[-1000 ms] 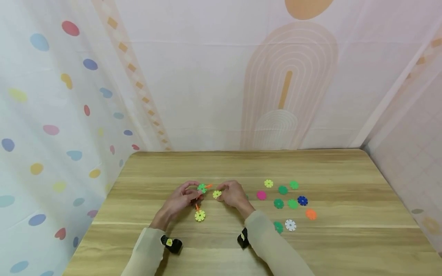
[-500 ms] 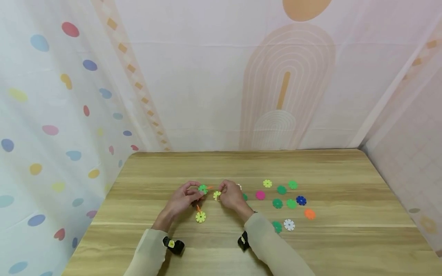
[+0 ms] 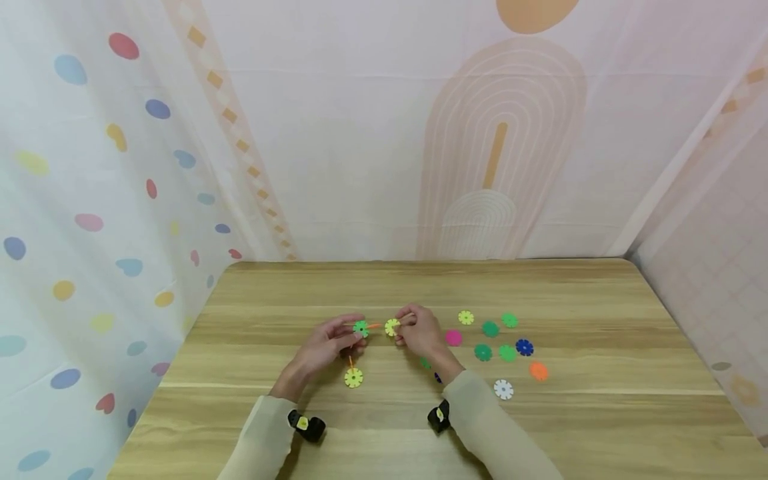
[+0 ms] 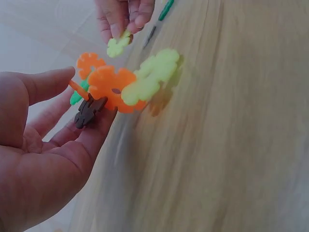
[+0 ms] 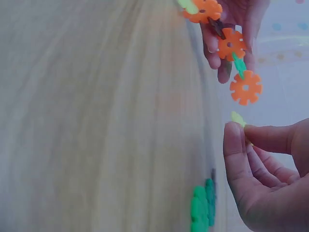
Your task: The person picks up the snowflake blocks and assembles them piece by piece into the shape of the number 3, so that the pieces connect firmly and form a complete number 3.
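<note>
Orange, green and yellow plastic snowflake discs already form the chain (image 3: 357, 348) your left hand (image 3: 324, 347) pinches mid-tabletop; your right hand (image 3: 423, 333) pinches one yellow disc (image 3: 393, 327), unattached, with loose discs (image 3: 492, 350) waiting rightward.

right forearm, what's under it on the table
By the right sleeve, a green disc and a dark blue one peek out on the table. Whatever lies further beneath the sleeve is covered.

pale yellow disc (image 3: 393, 327), orange-green-brown chain (image 4: 113, 89), wood-grain table (image 3: 600, 413)
</note>
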